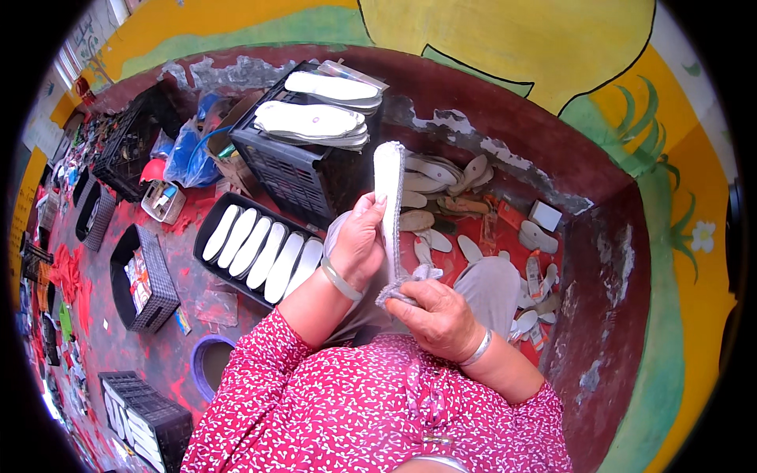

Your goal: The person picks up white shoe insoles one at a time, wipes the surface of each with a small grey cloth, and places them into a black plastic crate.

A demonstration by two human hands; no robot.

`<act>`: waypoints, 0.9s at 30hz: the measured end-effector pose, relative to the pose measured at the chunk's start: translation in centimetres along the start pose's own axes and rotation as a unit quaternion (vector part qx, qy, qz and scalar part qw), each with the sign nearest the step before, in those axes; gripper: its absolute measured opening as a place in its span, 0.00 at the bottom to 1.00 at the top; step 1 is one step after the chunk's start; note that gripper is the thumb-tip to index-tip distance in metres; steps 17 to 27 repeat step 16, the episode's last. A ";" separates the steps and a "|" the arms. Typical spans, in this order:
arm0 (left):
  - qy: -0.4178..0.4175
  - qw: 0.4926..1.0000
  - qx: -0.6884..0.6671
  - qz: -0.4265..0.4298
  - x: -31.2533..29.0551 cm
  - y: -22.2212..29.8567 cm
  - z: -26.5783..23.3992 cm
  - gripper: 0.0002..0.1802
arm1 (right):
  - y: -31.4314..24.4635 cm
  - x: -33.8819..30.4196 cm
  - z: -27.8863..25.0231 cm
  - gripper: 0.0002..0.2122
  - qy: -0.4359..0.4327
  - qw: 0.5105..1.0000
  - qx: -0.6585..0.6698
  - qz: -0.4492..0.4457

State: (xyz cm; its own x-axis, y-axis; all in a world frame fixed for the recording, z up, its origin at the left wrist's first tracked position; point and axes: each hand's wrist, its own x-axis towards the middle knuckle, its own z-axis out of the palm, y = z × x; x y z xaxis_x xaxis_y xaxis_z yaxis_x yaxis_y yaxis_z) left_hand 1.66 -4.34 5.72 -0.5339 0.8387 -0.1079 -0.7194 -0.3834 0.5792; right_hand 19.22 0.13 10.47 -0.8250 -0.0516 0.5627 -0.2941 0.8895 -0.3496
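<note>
Upright in front of me stands a white shoe sole (389, 169) with a grey, stitched-looking edge. My left hand (359, 244) is closed on its left side, the thumb on the white face. Around the lower end of the sole is a bunched grey strip (392, 293), which looks like braid or cloth. My right hand (438, 311) pinches this strip with thumb and forefinger, and a bit of pale cloth (426, 273) sticks up beside the fingers. Exactly how the strip joins the sole is hidden by my fingers.
A black basket (206, 264) holds a row of several white soles. Behind it, an upturned black crate (284, 177) carries stacked soles (311, 120). Loose soles (441, 175) lie by the wall. Leftward are a grey woven basket (162, 288) and a purple-rimmed bucket (197, 370).
</note>
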 end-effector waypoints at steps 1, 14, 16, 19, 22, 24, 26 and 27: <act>0.007 1.000 0.004 -0.008 -0.3 -0.1 0.6 0.08 | 0.2 0.1 -0.1 0.12 0.026 1.000 -0.007 0.002; -0.065 0.995 0.025 -0.074 -2.8 -3.0 1.8 0.12 | 7.1 3.1 -2.3 0.14 0.221 0.967 0.024 0.127; -0.089 0.994 -0.006 -0.065 -2.1 -2.8 0.8 0.13 | 6.5 2.9 -1.8 0.14 0.198 0.972 0.042 0.121; -0.089 0.994 -0.006 -0.065 -2.1 -2.8 0.8 0.13 | 6.5 2.9 -1.8 0.14 0.198 0.972 0.042 0.121; -0.089 0.994 -0.006 -0.065 -2.1 -2.8 0.8 0.13 | 6.5 2.9 -1.8 0.14 0.198 0.972 0.042 0.121; -0.089 0.994 -0.006 -0.065 -2.1 -2.8 0.8 0.13 | 6.5 2.9 -1.8 0.14 0.198 0.972 0.042 0.121; -0.089 0.994 -0.006 -0.065 -2.1 -2.8 0.8 0.13 | 6.5 2.9 -1.8 0.14 0.198 0.972 0.042 0.121; -0.089 0.994 -0.006 -0.065 -2.1 -2.8 0.8 0.13 | 6.5 2.9 -1.8 0.14 0.198 0.972 0.042 0.121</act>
